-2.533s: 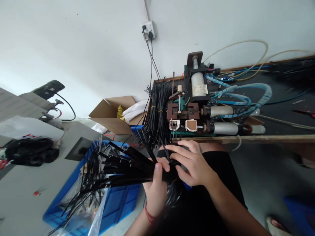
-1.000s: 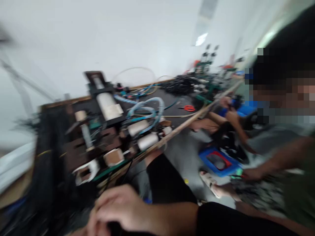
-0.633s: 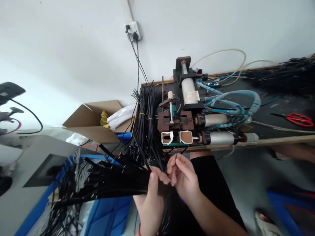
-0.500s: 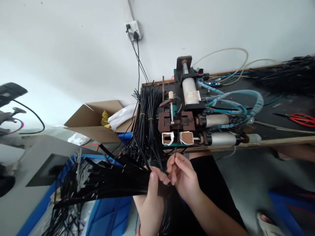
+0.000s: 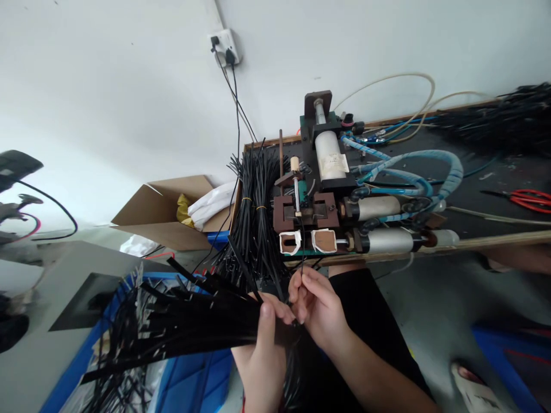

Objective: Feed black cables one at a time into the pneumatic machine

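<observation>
A thick bunch of black cables [image 5: 202,315] lies across my left hand [image 5: 264,338], its thumb pressed down on top and the ends fanning out leftward. Close beside it, my right hand [image 5: 318,304] pinches one thin black wire [image 5: 302,252] between thumb and fingertips. That wire rises from my fingers into the front of a pneumatic machine [image 5: 306,213], passing between two brown blocks edged with white tape [image 5: 323,241]. Where the wire's upper end sits inside the jaws is too small to tell.
Tied bundles of black cable [image 5: 253,212] lie left of the machine. Air cylinders [image 5: 387,241] and blue hoses [image 5: 450,172] extend right, near red-handled pliers [image 5: 527,199]. A cardboard box [image 5: 150,209] and a blue bin [image 5: 193,373] of cables stand left. Another person's foot [image 5: 467,378] shows lower right.
The camera view has shifted slightly, so the machine sits a little further left and higher. Both hands keep their holds, and the wire stays in the machine's front.
</observation>
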`<state>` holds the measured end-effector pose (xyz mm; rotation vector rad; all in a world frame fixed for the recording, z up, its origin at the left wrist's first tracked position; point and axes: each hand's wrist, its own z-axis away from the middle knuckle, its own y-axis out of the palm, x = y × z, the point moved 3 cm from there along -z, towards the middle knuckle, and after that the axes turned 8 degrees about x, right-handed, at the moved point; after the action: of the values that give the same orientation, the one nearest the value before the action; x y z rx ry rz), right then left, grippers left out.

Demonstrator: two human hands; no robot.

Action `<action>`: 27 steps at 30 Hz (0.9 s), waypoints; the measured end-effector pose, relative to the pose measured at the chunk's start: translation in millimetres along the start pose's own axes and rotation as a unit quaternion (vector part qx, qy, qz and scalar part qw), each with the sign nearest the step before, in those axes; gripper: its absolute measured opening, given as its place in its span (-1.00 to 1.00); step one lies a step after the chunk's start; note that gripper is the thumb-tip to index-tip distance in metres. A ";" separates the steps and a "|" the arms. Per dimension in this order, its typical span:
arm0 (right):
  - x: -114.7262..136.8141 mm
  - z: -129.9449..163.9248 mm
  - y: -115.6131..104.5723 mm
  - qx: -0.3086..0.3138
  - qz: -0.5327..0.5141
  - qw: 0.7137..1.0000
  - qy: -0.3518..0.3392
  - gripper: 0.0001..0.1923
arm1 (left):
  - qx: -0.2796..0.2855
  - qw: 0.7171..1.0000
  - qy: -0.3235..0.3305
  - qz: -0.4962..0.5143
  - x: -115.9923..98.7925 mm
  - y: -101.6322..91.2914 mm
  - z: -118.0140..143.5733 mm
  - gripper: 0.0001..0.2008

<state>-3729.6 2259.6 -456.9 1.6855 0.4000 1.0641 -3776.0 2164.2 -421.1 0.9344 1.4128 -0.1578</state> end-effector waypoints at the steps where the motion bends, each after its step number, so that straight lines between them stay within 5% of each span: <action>1: -0.4 -0.1 -0.4 0.000 0.001 1.000 -0.001 -0.74 | -0.002 1.000 -0.001 0.000 0.5 -0.4 0.4 -0.75; 20: -0.1 -2.3 -2.9 -0.016 0.062 0.998 -0.004 -0.69 | -0.013 1.000 -0.016 -0.009 3.4 2.8 -1.8 -0.70; 24: 3.6 2.7 -3.5 -0.052 0.180 0.982 -0.035 -0.61 | -0.004 0.999 -0.021 -0.029 4.7 1.6 3.7 -0.65; 27: 15.6 7.6 -0.4 -0.035 0.365 0.930 -0.029 -0.64 | 0.048 0.997 -0.034 -0.050 6.8 -1.1 17.4 -0.63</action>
<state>-3714.9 2266.2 -450.5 1.8362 -0.3425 1.5271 -3762.0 2155.4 -429.7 0.9298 1.3995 -0.3316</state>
